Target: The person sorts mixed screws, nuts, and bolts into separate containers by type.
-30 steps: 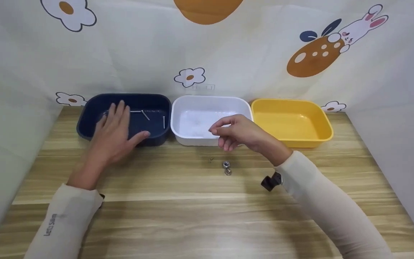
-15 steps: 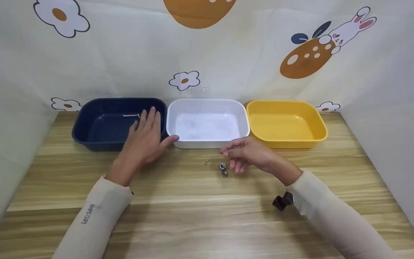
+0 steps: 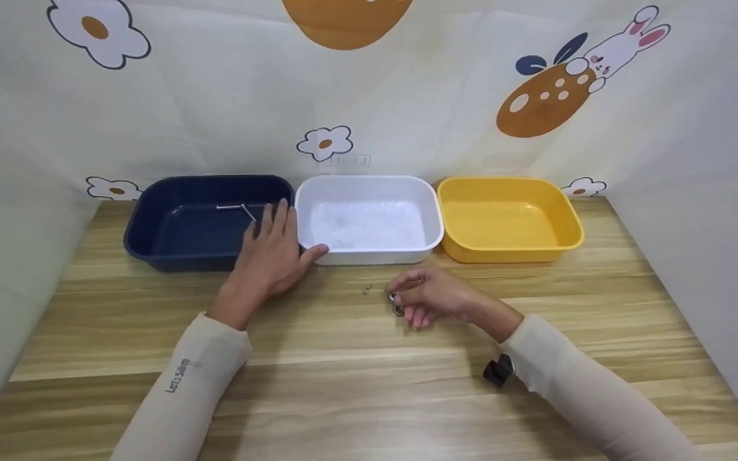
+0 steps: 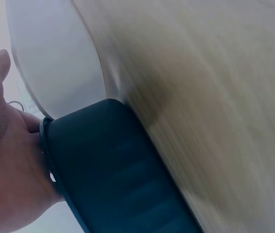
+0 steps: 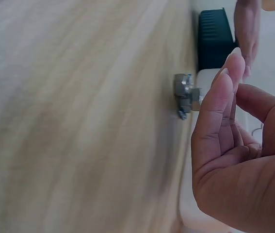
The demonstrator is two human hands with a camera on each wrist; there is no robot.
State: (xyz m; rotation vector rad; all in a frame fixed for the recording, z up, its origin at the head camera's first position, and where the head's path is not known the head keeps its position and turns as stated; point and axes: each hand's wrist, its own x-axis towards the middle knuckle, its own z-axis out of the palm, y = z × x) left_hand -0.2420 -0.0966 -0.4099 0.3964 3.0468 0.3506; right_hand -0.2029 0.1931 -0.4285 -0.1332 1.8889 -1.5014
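My left hand (image 3: 268,259) lies over the front right corner of the navy bin (image 3: 180,261), fingers extended and thumb out by the white bin's (image 3: 369,256) rim. Two slim silver screws (image 3: 230,207) show inside the navy bin, one partly behind my fingers. In the left wrist view, the palm is at the bin's rim. Above a pair of metal nuts (image 3: 398,311) on the table is my right hand (image 3: 433,294), thumb and forefinger bent around the upper one. The right wrist view shows the nuts (image 5: 182,87) apart from the visible fingertips.
A yellow bin (image 3: 513,256) stands at the right end of the row, touching the white one. Tiny thin metal pieces (image 3: 367,290) lie left of the nuts on the wooden table (image 3: 343,397). A printed cloth (image 3: 215,96) hangs behind the bins.
My left hand has shifted right across the navy bin to its right corner. My right hand has come down from over the white bin to the nuts. The view has moved slightly.
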